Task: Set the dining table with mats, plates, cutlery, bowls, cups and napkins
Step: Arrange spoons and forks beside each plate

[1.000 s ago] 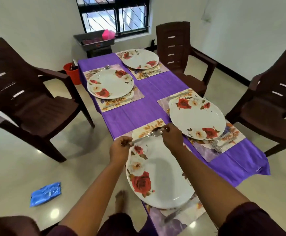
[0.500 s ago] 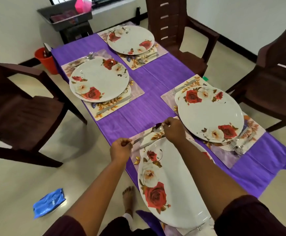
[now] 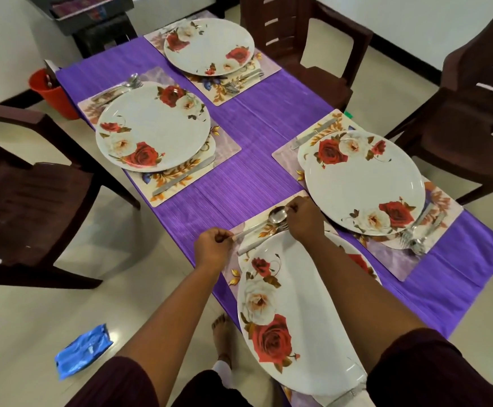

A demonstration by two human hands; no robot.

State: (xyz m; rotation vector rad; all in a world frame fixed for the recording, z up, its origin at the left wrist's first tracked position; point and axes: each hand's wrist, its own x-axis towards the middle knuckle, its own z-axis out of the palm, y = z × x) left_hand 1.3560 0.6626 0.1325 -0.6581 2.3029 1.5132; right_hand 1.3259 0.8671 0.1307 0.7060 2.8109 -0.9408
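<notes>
Dining table (image 3: 248, 183), draped in a purple cloth, was the largest item we logged, running from the near edge of the view toward the far wall. Three dark brown plastic chairs stood around it: one at the left (image 3: 27, 183), one at the far end (image 3: 304, 45) and one at the right (image 3: 474, 107). We counted four floral mats, each bearing a white plate with red and cream roses: the nearest plate (image 3: 298, 312) lay under our forearms, a second at the right (image 3: 362, 183), a third at the left (image 3: 151, 127) and a fourth at the far end (image 3: 210, 47). A knife (image 3: 312, 133) lay on the mat beside the right plate, with a fork and spoon (image 3: 415, 239) at that plate's near side; another knife (image 3: 177, 179) lay on the left mat. On the floor we noted a red bucket (image 3: 54, 92) near the table's far left corner and a crumpled blue wrapper (image 3: 83, 353) by our feet. Smallest entries: our left hand (image 3: 213, 249) pinched the handle end of a spoon (image 3: 277, 214), while our right hand (image 3: 305, 220), fingers curled, held it at the bowl end. The spoon sat low over the nearest mat (image 3: 268, 227), just beyond the plate's rim, with a fork (image 3: 257, 242) lying beside it; whether the spoon touched the mat we could not tell.
</notes>
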